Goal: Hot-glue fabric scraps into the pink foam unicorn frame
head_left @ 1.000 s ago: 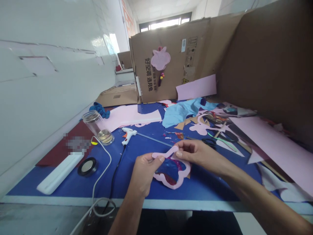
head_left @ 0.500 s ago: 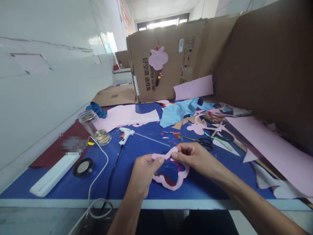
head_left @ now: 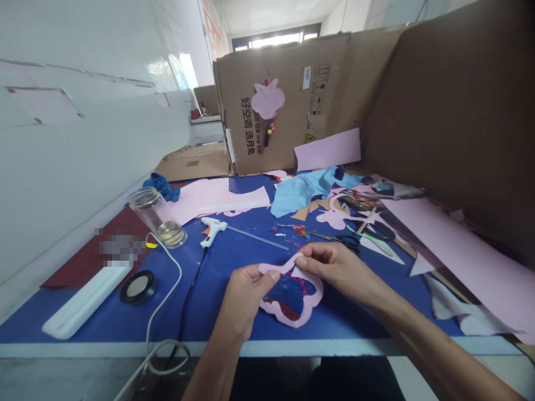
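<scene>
Between both hands, over the near edge of the blue table, is a pink scalloped paper frame (head_left: 307, 308) with a dark, shiny film showing through its middle. My left hand (head_left: 244, 295) pinches its upper left edge between thumb and fingers. My right hand (head_left: 334, 264) is closed on the upper right edge, thumb against fingertips. Just beyond the hands lie the dark-handled scissors (head_left: 346, 240). A white hot glue gun (head_left: 212, 231) with a long clear glue stick (head_left: 259, 238) in its back rests to the left. Whether the film is fixed to the paper I cannot tell.
A glass jar (head_left: 161, 220), a black tape roll (head_left: 137, 287) and a white power strip (head_left: 90, 298) with a cable (head_left: 161, 301) are on the left. Light blue cloth (head_left: 303, 192) and pink sheets (head_left: 455, 256) lie behind and right. Cardboard (head_left: 292, 128) walls the back.
Both hands keep their hold on the pink frame. The right fingertips have shifted slightly along its upper edge, and the view has turned a little to the right.
</scene>
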`<action>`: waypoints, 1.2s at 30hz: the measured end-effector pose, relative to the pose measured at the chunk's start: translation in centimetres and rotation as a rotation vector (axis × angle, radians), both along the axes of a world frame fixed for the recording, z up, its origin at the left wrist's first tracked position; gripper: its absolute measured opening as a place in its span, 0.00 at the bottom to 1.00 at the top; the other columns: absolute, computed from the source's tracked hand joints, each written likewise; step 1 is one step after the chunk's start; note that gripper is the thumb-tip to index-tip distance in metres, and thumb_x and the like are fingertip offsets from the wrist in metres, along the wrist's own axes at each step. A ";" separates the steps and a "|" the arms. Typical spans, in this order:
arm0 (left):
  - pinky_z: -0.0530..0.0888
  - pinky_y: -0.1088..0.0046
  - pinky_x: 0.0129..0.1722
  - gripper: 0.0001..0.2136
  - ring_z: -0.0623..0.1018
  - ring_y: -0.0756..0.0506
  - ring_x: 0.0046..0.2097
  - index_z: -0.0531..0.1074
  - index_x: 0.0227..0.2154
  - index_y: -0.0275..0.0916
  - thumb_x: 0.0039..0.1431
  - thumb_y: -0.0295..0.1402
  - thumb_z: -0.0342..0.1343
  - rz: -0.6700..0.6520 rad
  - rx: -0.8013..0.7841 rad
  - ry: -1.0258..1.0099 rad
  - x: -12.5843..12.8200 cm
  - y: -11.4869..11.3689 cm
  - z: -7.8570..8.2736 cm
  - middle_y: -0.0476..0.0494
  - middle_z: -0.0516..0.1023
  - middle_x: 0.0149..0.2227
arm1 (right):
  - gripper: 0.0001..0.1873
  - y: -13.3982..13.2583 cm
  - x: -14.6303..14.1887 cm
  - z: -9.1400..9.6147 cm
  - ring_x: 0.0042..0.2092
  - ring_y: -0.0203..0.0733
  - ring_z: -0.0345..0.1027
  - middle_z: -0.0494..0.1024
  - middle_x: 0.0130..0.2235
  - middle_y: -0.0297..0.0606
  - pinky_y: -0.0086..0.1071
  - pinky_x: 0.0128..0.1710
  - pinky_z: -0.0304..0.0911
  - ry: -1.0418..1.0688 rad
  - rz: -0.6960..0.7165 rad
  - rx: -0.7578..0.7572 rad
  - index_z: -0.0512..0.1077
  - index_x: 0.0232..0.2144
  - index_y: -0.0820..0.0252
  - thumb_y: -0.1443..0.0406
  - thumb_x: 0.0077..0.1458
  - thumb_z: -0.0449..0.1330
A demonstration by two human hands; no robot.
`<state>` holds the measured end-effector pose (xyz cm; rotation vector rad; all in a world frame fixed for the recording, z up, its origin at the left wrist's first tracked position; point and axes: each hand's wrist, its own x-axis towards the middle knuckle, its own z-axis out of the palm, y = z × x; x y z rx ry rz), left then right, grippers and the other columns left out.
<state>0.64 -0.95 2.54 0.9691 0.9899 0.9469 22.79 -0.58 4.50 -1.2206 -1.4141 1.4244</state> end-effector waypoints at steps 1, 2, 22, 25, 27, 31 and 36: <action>0.77 0.66 0.41 0.20 0.83 0.41 0.35 0.87 0.37 0.34 0.50 0.46 0.76 0.000 -0.001 0.000 0.0 0.0 0.0 0.40 0.86 0.31 | 0.25 0.0 0.0 -0.1 0.28 0.36 0.64 0.75 0.28 0.31 0.30 0.28 0.59 -0.004 -0.004 0.002 0.78 0.32 0.60 0.43 0.56 0.71; 0.77 0.66 0.41 0.19 0.83 0.41 0.35 0.87 0.37 0.34 0.50 0.46 0.76 -0.001 0.001 0.001 0.1 0.0 0.0 0.40 0.86 0.31 | 0.25 0.0 0.0 -0.1 0.28 0.36 0.64 0.75 0.28 0.31 0.30 0.28 0.58 -0.004 -0.006 0.002 0.78 0.32 0.60 0.43 0.56 0.71; 0.73 0.73 0.32 0.20 0.79 0.47 0.29 0.85 0.31 0.34 0.47 0.47 0.77 0.055 -0.016 0.020 0.7 -0.2 -0.2 0.41 0.85 0.30 | 0.26 -0.4 -0.1 0.0 0.28 0.35 0.59 0.70 0.26 0.29 0.30 0.28 0.54 -0.041 -0.027 0.003 0.73 0.29 0.59 0.43 0.57 0.69; 0.73 0.73 0.32 0.18 0.78 0.47 0.29 0.85 0.32 0.34 0.48 0.46 0.77 0.077 -0.016 0.012 0.7 -0.2 -0.2 0.43 0.84 0.28 | 0.24 -0.6 -0.1 0.2 0.29 0.36 0.61 0.72 0.29 0.31 0.30 0.29 0.56 -0.033 -0.008 0.024 0.74 0.31 0.59 0.44 0.58 0.69; 0.73 0.72 0.33 0.18 0.79 0.46 0.29 0.85 0.33 0.34 0.48 0.45 0.77 0.093 -0.011 0.007 0.7 -0.1 -0.3 0.44 0.83 0.27 | 0.22 -0.9 -0.1 0.3 0.31 0.37 0.64 0.73 0.30 0.31 0.30 0.31 0.59 -0.039 0.019 0.037 0.75 0.33 0.59 0.46 0.60 0.69; 0.75 0.71 0.34 0.19 0.80 0.45 0.30 0.86 0.35 0.34 0.49 0.46 0.76 0.103 -0.014 -0.011 0.6 0.0 -0.5 0.42 0.84 0.28 | 0.20 -1.5 0.0 0.2 0.33 0.40 0.70 0.76 0.32 0.33 0.32 0.34 0.64 -0.073 0.033 0.043 0.77 0.37 0.58 0.48 0.62 0.68; 0.76 0.70 0.36 0.20 0.81 0.44 0.31 0.86 0.35 0.33 0.48 0.46 0.77 0.122 -0.019 -0.012 0.6 0.0 -0.7 0.40 0.86 0.31 | 0.19 -2.0 0.2 0.0 0.33 0.40 0.71 0.78 0.31 0.34 0.32 0.34 0.64 -0.145 -0.038 0.100 0.75 0.34 0.59 0.49 0.64 0.66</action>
